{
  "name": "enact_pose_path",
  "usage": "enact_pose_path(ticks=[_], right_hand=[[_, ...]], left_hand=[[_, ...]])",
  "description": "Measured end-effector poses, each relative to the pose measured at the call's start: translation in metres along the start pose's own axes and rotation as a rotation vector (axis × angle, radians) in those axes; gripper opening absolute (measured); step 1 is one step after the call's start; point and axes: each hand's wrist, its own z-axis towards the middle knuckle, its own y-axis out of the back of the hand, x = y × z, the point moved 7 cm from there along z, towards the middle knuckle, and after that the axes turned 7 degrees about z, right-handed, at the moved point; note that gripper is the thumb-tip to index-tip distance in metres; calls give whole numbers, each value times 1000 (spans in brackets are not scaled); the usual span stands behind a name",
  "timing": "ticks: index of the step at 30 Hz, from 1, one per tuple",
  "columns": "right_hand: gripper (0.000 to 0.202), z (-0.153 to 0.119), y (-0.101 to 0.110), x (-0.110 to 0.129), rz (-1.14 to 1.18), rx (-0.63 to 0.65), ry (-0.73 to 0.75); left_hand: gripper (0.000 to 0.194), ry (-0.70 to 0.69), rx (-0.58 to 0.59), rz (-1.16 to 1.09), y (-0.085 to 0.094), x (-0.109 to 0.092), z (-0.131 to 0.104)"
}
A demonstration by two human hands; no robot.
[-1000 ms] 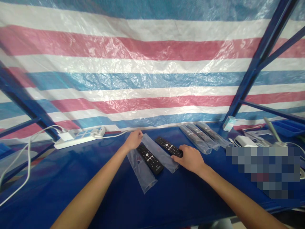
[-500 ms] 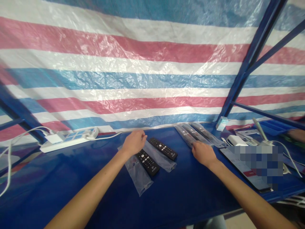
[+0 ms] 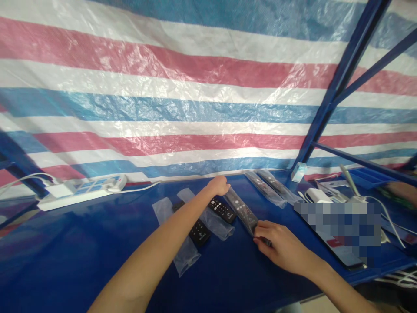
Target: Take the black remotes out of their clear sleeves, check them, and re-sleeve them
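Observation:
A remote control in a clear plastic bag lies slanted between my two hands. My right hand pinches its near end, thumb below and fingers on top. At the far end, my left hand is closed on the bag's edge, its fingertips partly hidden. Under and beside my left forearm lie two bare black remotes, one nearer and one farther right. Two empty clear bags, the left one and the right one, lie alongside them, partly covered by the forearm.
Two more bagged remotes lie at the back. A white power strip sits back left. To the right are a small box, a dark flat device, white chargers and cables and a blue tray. Another person's hand shows far right.
My right hand has drawn one bagged remote from the back group toward me and leftward. My left hand has moved right, from over the bare remotes to that bag's far end.

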Motion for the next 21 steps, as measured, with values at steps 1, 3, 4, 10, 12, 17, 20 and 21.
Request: enact_pose_path(ticks=[1,3,4,10,12,17,20,21], right_hand=[[20,-4,3,-4,8,-31,-30],[21,-11,10,-15,18,-98,-94],[23,-14,12,-20,23,-127,-119],[30,-29,16,-40,53,-218,-147],[31,-35,19,-45,61,-265,-154],[33,-52,28,-59,45,-399,-214],[35,-59,25,-64,28,-401,-252],[36,-60,23,-65,20,-394,-267]], left_hand=[[24,13,32,3,-4,0,5],[25,38,88,12,-13,0,10],[27,49,109,16,-16,-1,12],[21,49,65,68,-15,-9,4],[22,21,-28,100,-1,-15,-5],[33,-37,-251,180,53,-32,-31],[29,-98,-345,245,84,-47,-46],[27,-122,-366,268,92,-53,-51]])
